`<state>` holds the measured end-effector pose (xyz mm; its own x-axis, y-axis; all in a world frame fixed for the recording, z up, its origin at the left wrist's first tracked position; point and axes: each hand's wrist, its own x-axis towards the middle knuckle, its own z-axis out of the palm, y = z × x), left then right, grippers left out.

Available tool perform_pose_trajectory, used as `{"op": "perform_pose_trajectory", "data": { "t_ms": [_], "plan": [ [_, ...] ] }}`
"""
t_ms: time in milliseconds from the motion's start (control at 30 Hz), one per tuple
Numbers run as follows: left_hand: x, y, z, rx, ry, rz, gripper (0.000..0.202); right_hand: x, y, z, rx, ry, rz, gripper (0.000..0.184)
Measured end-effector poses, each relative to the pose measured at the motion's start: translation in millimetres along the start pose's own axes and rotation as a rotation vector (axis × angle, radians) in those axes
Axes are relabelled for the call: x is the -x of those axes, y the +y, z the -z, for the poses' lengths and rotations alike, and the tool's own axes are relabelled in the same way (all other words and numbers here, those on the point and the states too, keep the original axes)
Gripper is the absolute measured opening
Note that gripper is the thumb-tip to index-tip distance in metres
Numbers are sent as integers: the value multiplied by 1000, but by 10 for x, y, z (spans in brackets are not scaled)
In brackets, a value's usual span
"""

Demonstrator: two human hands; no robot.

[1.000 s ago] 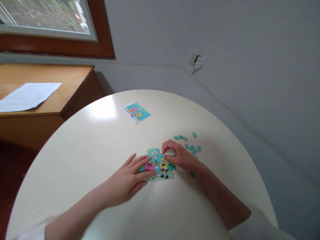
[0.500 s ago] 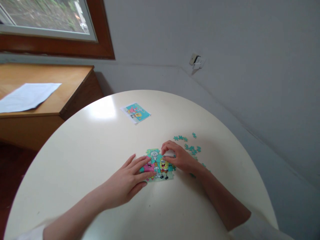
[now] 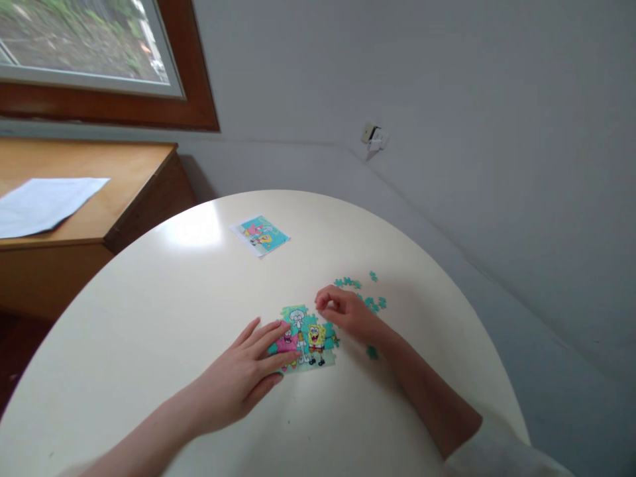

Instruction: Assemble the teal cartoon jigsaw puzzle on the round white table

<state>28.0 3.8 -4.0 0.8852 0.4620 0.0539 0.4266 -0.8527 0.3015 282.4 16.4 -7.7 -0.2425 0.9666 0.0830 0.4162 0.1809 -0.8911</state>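
A partly built cartoon jigsaw puzzle (image 3: 304, 336) lies on the round cream table (image 3: 199, 305). My left hand (image 3: 243, 375) rests flat on the puzzle's left part, fingers stretched out. At the puzzle's upper right edge my right hand (image 3: 342, 310) has its fingers curled in a pinch; whatever is between them is too small to make out. Several loose teal pieces (image 3: 370, 301) lie just behind and to the right of that hand, and one more teal piece (image 3: 371, 352) sits beside my right wrist.
A small reference picture card (image 3: 260, 235) lies farther back on the table. A wooden desk (image 3: 124, 179) with a white paper sheet (image 3: 44, 202) stands at the left under a window. Grey walls meet behind the table, with a socket (image 3: 372, 134) on them.
My right hand has drawn its fingers in to a tighter pinch at the puzzle's upper right edge. The camera has tipped a little, shifting everything down and left. My left hand stays flat.
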Motion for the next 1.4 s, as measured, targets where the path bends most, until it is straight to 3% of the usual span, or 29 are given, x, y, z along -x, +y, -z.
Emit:
{"op": "perform_pose_trajectory", "data": {
  "t_ms": [100,200,367,767,967,1133,1400],
  "plan": [
    [5,-3,5,4,-4,1,41,40,38,248,-129,188,-83,6],
    [11,-10,-5,-2,3,-2,42,155,68,554,-86,328,-171,12],
    [19,-23,-47,16,49,-11,43,402,147,852,-48,119,-363,28],
    [21,-39,-55,-21,27,-15,40,586,137,1057,127,-349,-489,33],
    [22,-37,-61,-40,14,-14,41,584,91,989,246,-390,-484,33],
    [24,-43,-63,-46,27,-19,41,548,91,907,352,-339,-491,29],
    [24,-47,-74,-44,37,-18,40,547,131,891,338,-275,-491,24]
  ]
}}
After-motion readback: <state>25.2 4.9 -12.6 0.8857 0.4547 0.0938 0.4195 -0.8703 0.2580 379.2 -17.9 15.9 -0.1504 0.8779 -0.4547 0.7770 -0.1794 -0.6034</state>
